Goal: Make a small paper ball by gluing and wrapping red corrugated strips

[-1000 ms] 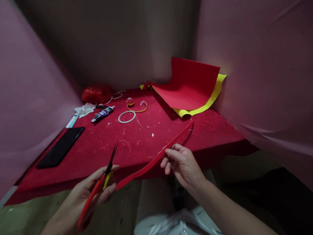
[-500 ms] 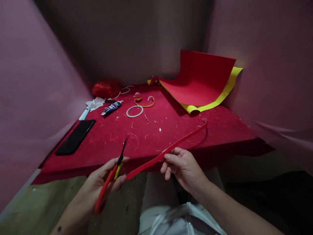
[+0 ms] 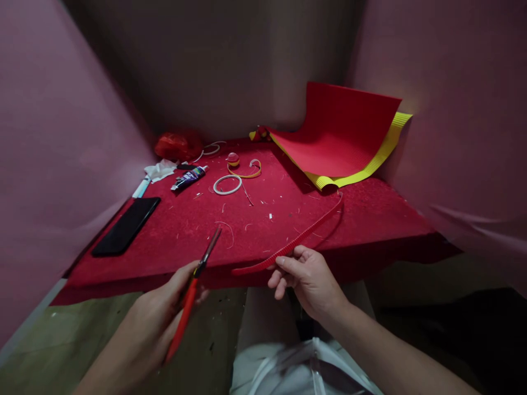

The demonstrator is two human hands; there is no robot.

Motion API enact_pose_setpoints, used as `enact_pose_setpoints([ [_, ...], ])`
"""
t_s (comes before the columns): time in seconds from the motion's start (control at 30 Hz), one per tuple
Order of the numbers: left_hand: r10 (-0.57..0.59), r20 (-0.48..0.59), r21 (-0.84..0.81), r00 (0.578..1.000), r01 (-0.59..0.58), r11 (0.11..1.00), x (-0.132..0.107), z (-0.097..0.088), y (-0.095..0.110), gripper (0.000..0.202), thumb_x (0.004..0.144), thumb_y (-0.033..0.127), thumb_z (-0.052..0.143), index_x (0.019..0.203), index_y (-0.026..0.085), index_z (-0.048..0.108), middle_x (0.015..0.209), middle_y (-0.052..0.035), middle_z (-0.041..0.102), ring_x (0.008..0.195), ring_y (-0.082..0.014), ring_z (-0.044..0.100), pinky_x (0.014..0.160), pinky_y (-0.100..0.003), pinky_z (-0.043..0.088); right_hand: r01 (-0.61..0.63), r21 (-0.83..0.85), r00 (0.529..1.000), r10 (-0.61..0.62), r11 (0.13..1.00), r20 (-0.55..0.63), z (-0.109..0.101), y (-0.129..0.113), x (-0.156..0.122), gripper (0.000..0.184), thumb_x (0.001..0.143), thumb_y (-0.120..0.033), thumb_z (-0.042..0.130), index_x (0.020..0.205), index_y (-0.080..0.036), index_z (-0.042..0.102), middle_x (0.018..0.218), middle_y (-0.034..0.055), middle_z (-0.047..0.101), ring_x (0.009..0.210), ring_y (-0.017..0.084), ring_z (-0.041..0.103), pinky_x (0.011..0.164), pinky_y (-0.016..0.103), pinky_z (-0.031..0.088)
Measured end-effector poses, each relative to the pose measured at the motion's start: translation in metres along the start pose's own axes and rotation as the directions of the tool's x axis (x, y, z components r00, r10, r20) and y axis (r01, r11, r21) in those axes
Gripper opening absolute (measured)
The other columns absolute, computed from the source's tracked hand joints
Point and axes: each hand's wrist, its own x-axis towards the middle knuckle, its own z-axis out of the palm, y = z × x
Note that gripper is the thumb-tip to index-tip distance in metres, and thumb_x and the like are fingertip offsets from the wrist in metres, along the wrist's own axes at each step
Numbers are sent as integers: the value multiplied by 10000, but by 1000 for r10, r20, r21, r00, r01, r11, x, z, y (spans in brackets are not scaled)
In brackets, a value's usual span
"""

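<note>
My left hand is wrapped round a pair of scissors with red handles and dark blades that point up and away, towards the table's front edge. My right hand pinches a thin red corrugated paper strip between thumb and fingers. One end of the strip hangs loose to the left, apart from the scissors; the other runs off towards the far right and curls at its tip. The palm side of my left hand is partly hidden behind the handles.
Red and yellow corrugated sheets lie curled at the back right. Around the red-covered table are a white ring, a small coiled paper piece, a glue tube, a black phone, a crumpled tissue and a red plastic bag.
My left hand has let go of the strip's near end and turned with the scissors. The freed end now hangs further right, and the strip stays in my right hand.
</note>
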Motion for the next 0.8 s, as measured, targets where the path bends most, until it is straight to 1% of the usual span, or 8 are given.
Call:
enact_pose_setpoints([
  [0.03, 63, 28, 109, 998, -65, 992, -4, 1, 3, 529, 750, 273, 656, 1260, 264, 518, 861, -13, 696, 768, -173, 680, 653, -170, 501, 4, -7, 1000, -4, 1000, 2, 0, 1, 1, 207, 711, -262, 715, 717, -107, 579, 534, 68, 683, 364, 124, 605, 361, 165, 452],
  [0.1, 181, 154, 300, 971, -220, 928, -11, 9, 15, 495, 837, 227, 505, 1324, 277, 433, 889, -2, 698, 744, -141, 680, 653, -163, 499, 14, -15, 1000, -14, 1000, 4, 0, 3, 2, 220, 705, -271, 721, 714, -107, 575, 537, 67, 685, 360, 125, 604, 357, 165, 452],
  [0.13, 207, 236, 355, 950, -282, 891, -12, 15, 23, 498, 844, 194, 448, 1333, 274, 405, 874, 4, 697, 696, -128, 672, 618, -165, 495, 19, -19, 1000, -19, 1000, 8, 0, 4, 2, 223, 702, -274, 722, 711, -105, 577, 542, 66, 686, 359, 123, 604, 354, 165, 453],
  [0.2, 183, 359, 435, 915, -338, 835, -11, 28, 40, 485, 817, 130, 390, 1287, 247, 423, 864, -1, 698, 678, -135, 668, 592, -186, 498, 34, -24, 999, -34, 999, 10, 1, 6, 2, 224, 695, -276, 724, 712, -104, 582, 543, 57, 682, 362, 124, 604, 348, 169, 458],
  [0.33, 76, 405, 672, 911, -353, 650, 0, 48, 66, 478, 751, 79, 398, 1220, 154, 454, 802, -49, 688, 678, -196, 674, 621, -283, 517, 56, -16, 998, -56, 998, 14, 2, 6, 1, 225, 667, -251, 736, 771, -118, 585, 548, 23, 675, 409, 143, 633, 350, 184, 492],
  [0.47, -2, 454, 766, 891, -390, 511, 7, 56, 78, 443, 739, 41, 402, 1167, 135, 466, 836, -81, 687, 703, -229, 685, 634, -332, 518, 61, 7, 998, -61, 998, 32, 0, 3, 0, 223, 681, -230, 718, 823, -133, 577, 643, 28, 704, 461, 155, 667, 366, 190, 520],
  [0.6, -77, 460, 807, 884, -381, 451, 10, 61, 80, 437, 746, 37, 398, 1171, 122, 459, 862, -98, 689, 700, -273, 691, 609, -387, 524, 60, 21, 996, -61, 998, 61, -1, 1, 1, 170, 699, -200, 695, 815, -119, 599, 642, 33, 701, 506, 158, 686, 430, 198, 554],
  [0.8, -112, 442, 841, 890, -368, 396, 11, 66, 80, 606, 723, 4, 382, 1325, 56, 336, 930, -142, 697, 782, -299, 698, 643, -427, 534, 56, 76, 996, -61, 996, 70, 0, 3, 2, 178, 677, -172, 726, 815, -110, 632, 724, 45, 720, 550, 143, 698, 553, 216, 589],
])
